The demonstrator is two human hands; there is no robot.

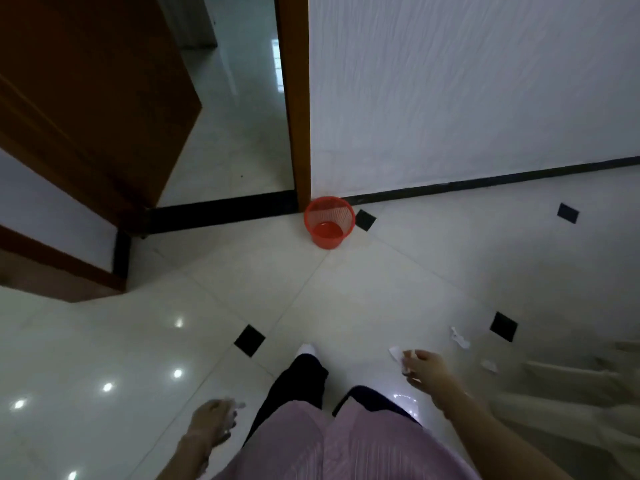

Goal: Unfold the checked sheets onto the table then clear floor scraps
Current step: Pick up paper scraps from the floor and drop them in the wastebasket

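The view looks down at a standing person on a glossy pale tiled floor [242, 271].

1. At 6 o'clock, nearest the camera, hangs a pink striped garment [311, 445]. Below it are dark trousers [298, 386], with one white shoe [306, 349] stepping forward.
2. The left hand [213, 424] is at 7 o'clock, low beside the left leg. It is blurred. Its fingers [228, 415] curl inward, and white scraps [239, 406] show at the fingertips, so the hand appears to hold them.
3. The right hand [427, 370] is at 5 o'clock, reaching forward above the floor. Its thumb and fingers are closed in a pinch on a paper scrap [396, 353], which sticks out toward 11 o'clock of the hand.
4. Two loose scraps lie on the floor at 4 o'clock. One [459, 338] is just beyond the right hand. The other [489, 366] is at 3 o'clock of that hand. Both are apart from the hand.
5. A beige shape [571, 393] fills the 4 o'clock edge. What it is cannot be told.
6. A red mesh basket [327, 242] stands upright on the floor at 12 o'clock, well apart from both hands. It is close to the black skirting [485, 180], at the foot of the wooden door frame [294, 98].
7. An open brown door [86, 98] is at 10 o'clock and a white wall [467, 81] at 1 o'clock.
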